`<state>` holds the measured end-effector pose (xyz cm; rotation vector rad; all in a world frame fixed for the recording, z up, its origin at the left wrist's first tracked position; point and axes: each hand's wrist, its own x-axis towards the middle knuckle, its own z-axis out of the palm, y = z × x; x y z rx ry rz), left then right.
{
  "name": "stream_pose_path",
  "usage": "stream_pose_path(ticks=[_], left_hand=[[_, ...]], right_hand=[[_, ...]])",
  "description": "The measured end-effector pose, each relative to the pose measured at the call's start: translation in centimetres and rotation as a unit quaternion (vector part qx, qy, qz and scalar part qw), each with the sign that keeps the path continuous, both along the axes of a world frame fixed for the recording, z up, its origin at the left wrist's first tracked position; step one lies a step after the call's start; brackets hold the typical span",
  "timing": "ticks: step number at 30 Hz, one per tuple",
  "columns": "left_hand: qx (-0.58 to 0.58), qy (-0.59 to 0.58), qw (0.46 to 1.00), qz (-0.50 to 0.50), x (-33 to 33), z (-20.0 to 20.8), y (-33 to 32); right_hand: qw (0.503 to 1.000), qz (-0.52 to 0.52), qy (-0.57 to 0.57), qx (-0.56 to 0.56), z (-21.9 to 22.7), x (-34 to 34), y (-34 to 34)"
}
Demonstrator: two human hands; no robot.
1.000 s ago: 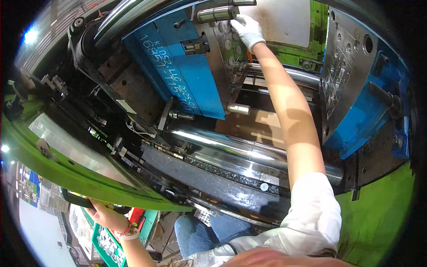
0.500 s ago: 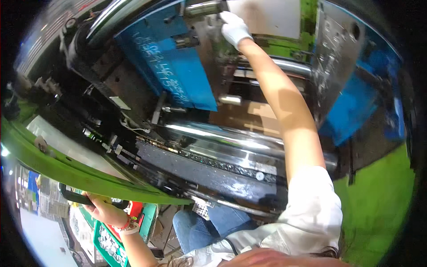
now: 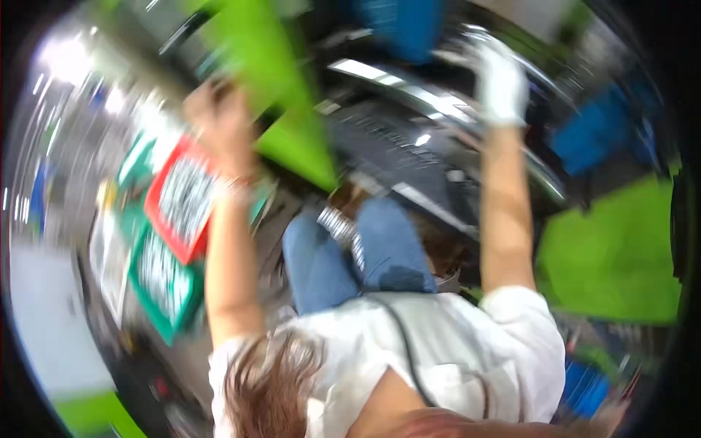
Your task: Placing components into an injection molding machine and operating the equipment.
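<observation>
Currently, I have the left hand raised at the left edge of the green door panel, with the left forearm running nearly straight up the view. Its wrist appears just right of the red tray; the green tray sits below that, and both contain pale pieces. Blur hides the fingers, so I cannot tell whether they close on a handle. The right hand, in a white glove, is well apart from the left, with the right forearm close to vertical in view. Its fingers point up and slightly left, near the polished bar; I cannot tell whether they touch it or hold anything. The green door panel lies left of centre, between the left hand and the blue block
</observation>
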<state>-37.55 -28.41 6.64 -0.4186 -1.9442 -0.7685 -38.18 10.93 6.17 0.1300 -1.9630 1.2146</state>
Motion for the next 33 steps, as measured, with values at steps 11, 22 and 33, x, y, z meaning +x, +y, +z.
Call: stream_pose_path(ticks=[11,22,33], left_hand=[[0.013,-0.123,0.923,0.364,17.5,-17.7,-32.5],[-0.057,-0.644,0.717,0.259,14.9,-25.2,-44.4],[0.137,-0.434,0.822,0.342,16.0,-26.2,-47.8]], right_hand=[[0.979,-0.010,-0.170,-0.113,-8.4,19.6,-0.3],[0.969,0.083,-0.170,-0.159,-7.6,17.6,-8.2],[0.957,0.111,-0.159,-0.215,-9.8,16.6,-6.0]])
